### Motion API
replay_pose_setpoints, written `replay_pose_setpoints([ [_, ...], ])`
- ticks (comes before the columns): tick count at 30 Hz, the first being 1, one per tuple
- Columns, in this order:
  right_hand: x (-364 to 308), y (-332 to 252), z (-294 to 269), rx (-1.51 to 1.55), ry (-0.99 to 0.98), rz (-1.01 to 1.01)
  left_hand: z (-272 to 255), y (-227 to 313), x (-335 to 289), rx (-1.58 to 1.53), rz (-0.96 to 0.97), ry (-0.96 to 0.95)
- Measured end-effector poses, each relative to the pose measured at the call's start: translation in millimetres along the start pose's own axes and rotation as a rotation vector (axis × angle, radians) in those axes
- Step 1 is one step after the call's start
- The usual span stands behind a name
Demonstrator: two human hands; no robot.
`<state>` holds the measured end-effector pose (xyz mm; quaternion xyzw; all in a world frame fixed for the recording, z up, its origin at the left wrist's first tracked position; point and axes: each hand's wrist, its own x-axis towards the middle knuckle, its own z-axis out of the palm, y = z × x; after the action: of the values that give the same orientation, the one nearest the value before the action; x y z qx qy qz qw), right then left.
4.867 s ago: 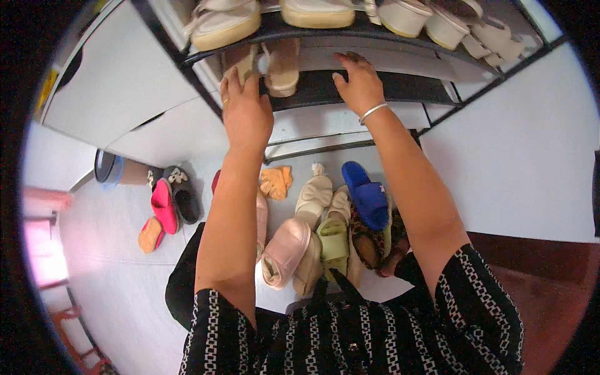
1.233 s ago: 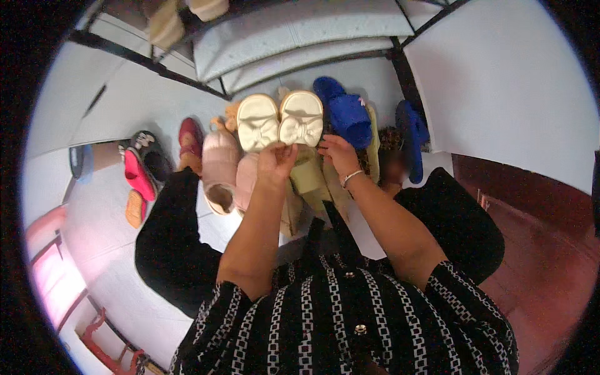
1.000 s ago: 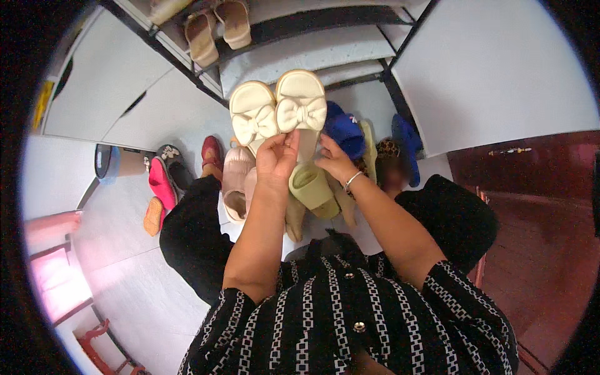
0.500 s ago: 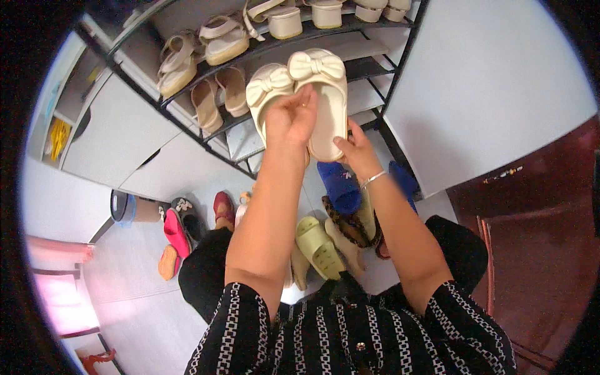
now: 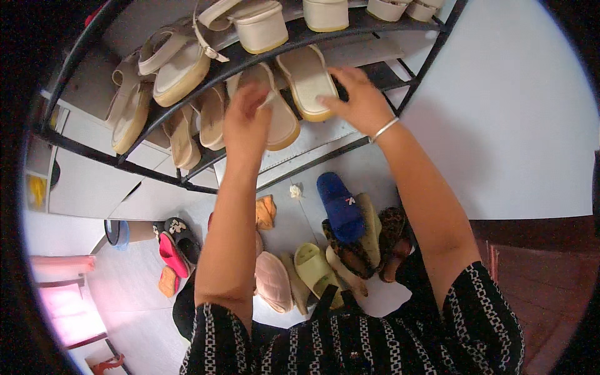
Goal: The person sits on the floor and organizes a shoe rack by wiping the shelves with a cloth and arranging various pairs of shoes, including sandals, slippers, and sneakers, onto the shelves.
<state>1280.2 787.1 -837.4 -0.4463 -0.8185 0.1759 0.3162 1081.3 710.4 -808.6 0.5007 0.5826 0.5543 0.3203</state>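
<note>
A pair of cream slippers rests on the second shelf of the shoe rack, heels toward me and toes under the upper shelf. My right hand (image 5: 359, 100) grips the side edge of the right cream slipper (image 5: 310, 87), thumb over the insole. The left cream slipper (image 5: 280, 119) lies beside it, slightly askew. Over its left edge is my left hand (image 5: 248, 112), fingers bent and smeared by motion; whether it touches the slipper I cannot tell. The slippers' front ends are hidden beneath the upper shelf.
Cream heeled sandals (image 5: 259, 26) line the rack's upper shelf (image 5: 375, 30). Beige shoes (image 5: 182, 139) stand left of the slippers. Below on the floor lie a blue slipper (image 5: 340, 206), a green slipper (image 5: 315, 265) and several other shoes. A white panel (image 5: 512, 125) stands at right.
The cream slippers went from being held up before the rack to resting on its second shelf. My hands moved apart, the left off the slippers' insides. The view has shifted closer to the rack.
</note>
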Motion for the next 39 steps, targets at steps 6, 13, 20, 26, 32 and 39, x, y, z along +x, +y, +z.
replay_pose_setpoints([
  [6,-8,-6,25,-0.096,0.065,-0.057,5,-31,-39,0.863,0.435,0.033],
  [13,-8,-3,29,-0.057,0.140,-0.122,-12,-36,-27,0.879,0.423,0.018],
  [20,2,-2,24,-0.182,0.070,-0.124,-2,-24,-23,0.912,0.346,0.028],
  [26,-2,-15,-9,-0.206,-0.186,0.142,-14,-18,-37,0.915,0.530,0.101],
  [32,-72,-5,-39,0.142,-0.281,0.224,-21,-31,-138,0.602,-0.015,0.031],
  [39,-304,84,32,0.039,-0.423,0.827,-17,-144,-291,0.473,-0.366,-0.189],
])
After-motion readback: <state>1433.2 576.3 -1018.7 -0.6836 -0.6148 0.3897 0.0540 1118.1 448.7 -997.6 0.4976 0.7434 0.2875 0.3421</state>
